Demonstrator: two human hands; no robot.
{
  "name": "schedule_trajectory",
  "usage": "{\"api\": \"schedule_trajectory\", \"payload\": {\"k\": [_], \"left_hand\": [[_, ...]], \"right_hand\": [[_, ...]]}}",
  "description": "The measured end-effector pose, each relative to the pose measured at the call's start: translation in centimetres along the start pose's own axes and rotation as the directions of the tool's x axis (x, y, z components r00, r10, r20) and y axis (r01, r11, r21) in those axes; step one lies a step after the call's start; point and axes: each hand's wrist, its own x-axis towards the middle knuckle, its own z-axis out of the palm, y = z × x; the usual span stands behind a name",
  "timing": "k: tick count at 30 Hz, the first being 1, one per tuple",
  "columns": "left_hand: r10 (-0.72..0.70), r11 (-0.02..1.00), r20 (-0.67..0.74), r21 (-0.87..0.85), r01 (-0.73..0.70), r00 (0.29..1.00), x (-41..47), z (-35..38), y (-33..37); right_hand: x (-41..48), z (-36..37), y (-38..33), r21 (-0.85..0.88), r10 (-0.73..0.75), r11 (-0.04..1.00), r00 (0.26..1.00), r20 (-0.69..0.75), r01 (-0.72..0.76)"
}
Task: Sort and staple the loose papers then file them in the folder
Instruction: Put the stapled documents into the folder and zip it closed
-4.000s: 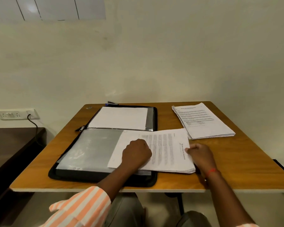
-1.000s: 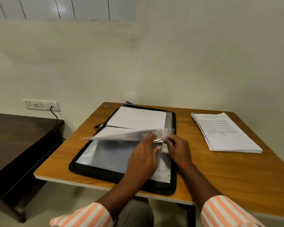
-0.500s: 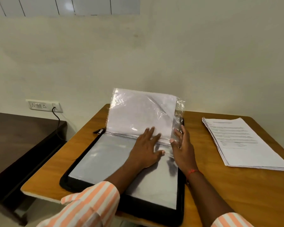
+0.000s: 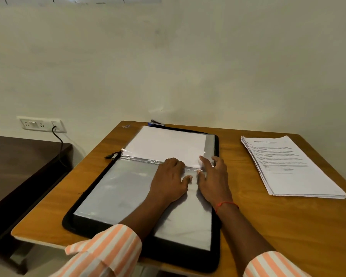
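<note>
A black zip folder point(image 4: 80, 222) lies open on the wooden table point(image 4: 278, 222). Its far half holds a clear sleeve with white papers point(image 4: 164, 144) inside; its near half shows an empty clear sleeve point(image 4: 116, 192). My left hand point(image 4: 169, 181) rests on the near sleeve by the spine, fingers bent down at the fold. My right hand point(image 4: 213, 179) lies beside it with fingers spread, fingertips touching the filled sleeve's lower right corner. A stack of printed papers point(image 4: 288, 166) lies to the right on the table. A stapler point(image 4: 157, 123) peeks out behind the folder.
A dark side table point(image 4: 18, 166) stands to the left, lower than the wooden table. A wall socket point(image 4: 41, 124) with a black cable plugged in sits on the wall at left. The wall rises right behind the table.
The papers went into a clear sleeve, and that sleeve was flipped up and over; it now lies flat on the folder's far half. Both hands have come down to the spine.
</note>
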Motion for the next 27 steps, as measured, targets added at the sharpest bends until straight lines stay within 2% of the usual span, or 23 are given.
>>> {"api": "schedule_trajectory", "payload": {"k": [2,5,11,15,17,20,21,24,27], "left_hand": [[0.024,1.0,0.033,-0.008,-0.024,0.999,-0.1,0.2,-0.2],[0.0,1.0,0.175,0.016,-0.003,0.985,-0.2,0.3,-0.4],[-0.051,0.998,0.354,0.037,0.04,0.934,-0.3,-0.4,0.0],[-0.047,0.998,0.407,0.056,0.026,0.912,-0.3,-0.6,0.0],[-0.041,0.999,0.417,0.046,0.024,0.908,-0.3,-1.0,0.1],[-0.036,0.998,0.364,-0.026,0.049,0.931,-0.7,-2.3,1.2],[-0.01,0.998,0.335,-0.061,0.033,0.942,-1.1,-2.7,2.0],[0.114,0.985,0.293,-0.159,-0.069,0.949,-2.7,-2.9,6.1],[0.124,0.963,0.283,-0.267,-0.046,0.951,-3.7,-2.0,9.0]], "right_hand": [[-0.2,-0.1,-0.1,-0.001,-0.027,1.0,0.999,-0.017,0.027],[0.0,-0.1,0.2,-0.037,-0.043,0.998,0.999,0.008,0.044],[0.9,0.4,-0.1,-0.293,0.027,0.956,0.988,0.152,0.019],[1.0,0.4,-0.1,-0.321,0.069,0.947,0.982,0.178,-0.008],[0.9,0.2,-0.4,-0.249,0.074,0.968,0.982,0.174,-0.029],[0.6,-1.3,-0.4,0.034,0.132,0.99,0.988,0.076,-0.135],[0.5,-2.3,0.1,0.055,0.15,0.987,0.989,0.011,-0.151],[-0.1,-6.0,2.9,-0.17,0.17,0.964,0.968,-0.183,-0.202],[-0.8,-9.3,6.0,-0.425,0.218,0.845,0.934,-0.283,-0.326]]}}
